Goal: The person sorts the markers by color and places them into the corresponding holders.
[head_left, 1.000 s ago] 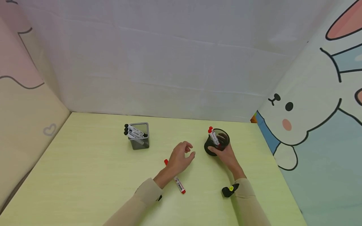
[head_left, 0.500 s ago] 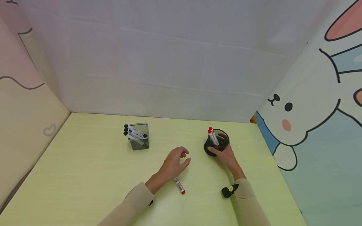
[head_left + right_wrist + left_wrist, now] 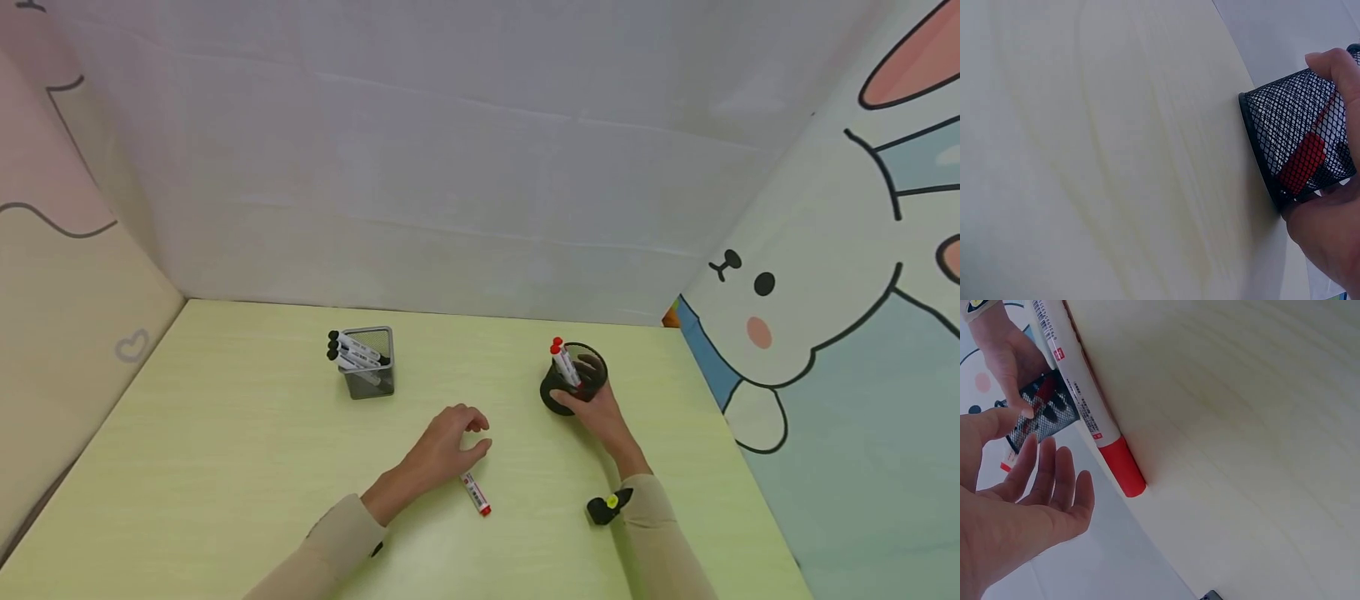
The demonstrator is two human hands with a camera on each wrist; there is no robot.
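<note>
My left hand hovers over a white marker with red ends that lies on the table, covering its far part in the head view. Its fingers are loosely bent with thumb apart, and nothing is between them. In the left wrist view the marker lies beside the fingers. On the right, my right hand grips a round black mesh pen cup, thumb on the near side and fingers round the far side. Red-capped markers lean inside it. The right wrist view shows the cup's mesh wall and base rim.
A square grey mesh pen holder stands back left, with several black-capped markers leaning over its left side. The pale yellow table meets a white sheet behind and printed panels at both sides.
My left hand has drawn back toward the lower left, away from the cup and over the red marker, hiding its far end. The right hand and the cup have stayed put.
</note>
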